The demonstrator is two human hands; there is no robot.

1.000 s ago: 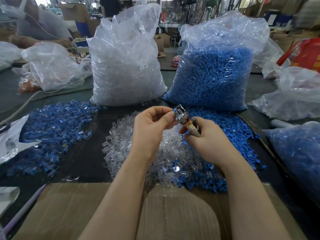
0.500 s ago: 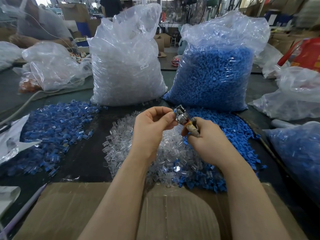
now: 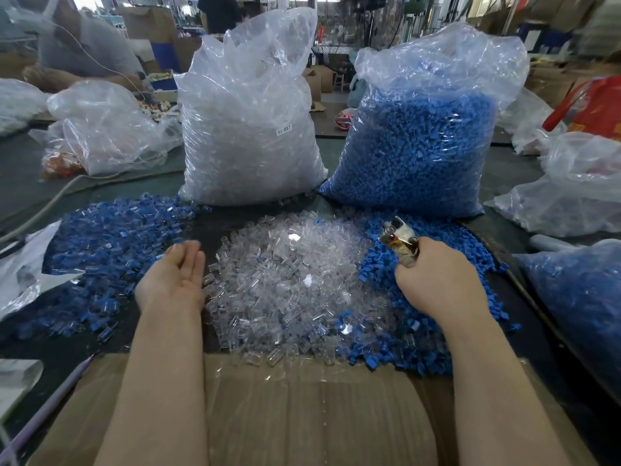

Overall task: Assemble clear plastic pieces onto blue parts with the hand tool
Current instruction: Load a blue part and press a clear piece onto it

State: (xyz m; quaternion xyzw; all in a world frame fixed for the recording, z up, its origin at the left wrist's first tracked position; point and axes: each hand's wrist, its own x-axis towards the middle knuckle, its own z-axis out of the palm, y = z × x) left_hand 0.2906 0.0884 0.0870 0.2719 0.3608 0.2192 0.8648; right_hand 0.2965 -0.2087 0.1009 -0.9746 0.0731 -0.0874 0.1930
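Note:
A heap of clear plastic pieces [image 3: 295,284] lies in the middle of the table. Loose blue parts [image 3: 447,250] spread to its right, and a pile of joined blue-and-clear pieces [image 3: 114,243] lies on the left. My right hand [image 3: 437,280] grips the small metal hand tool [image 3: 400,238], its head pointing up and left over the blue parts. My left hand [image 3: 174,274] hovers with straight fingers, palm turned right, between the joined pile and the clear heap, holding nothing.
A big bag of clear pieces [image 3: 248,116] and a big bag of blue parts [image 3: 423,136] stand behind the heaps. More bags sit at the left [image 3: 107,126] and right [image 3: 578,287]. A cardboard flap [image 3: 302,412] lies nearest me. Another person [image 3: 77,52] works at the far left.
My hands have parted. The left hand left the tool's tip, opened and swung left and down toward the joined pile. The right hand moved right and down with the tool.

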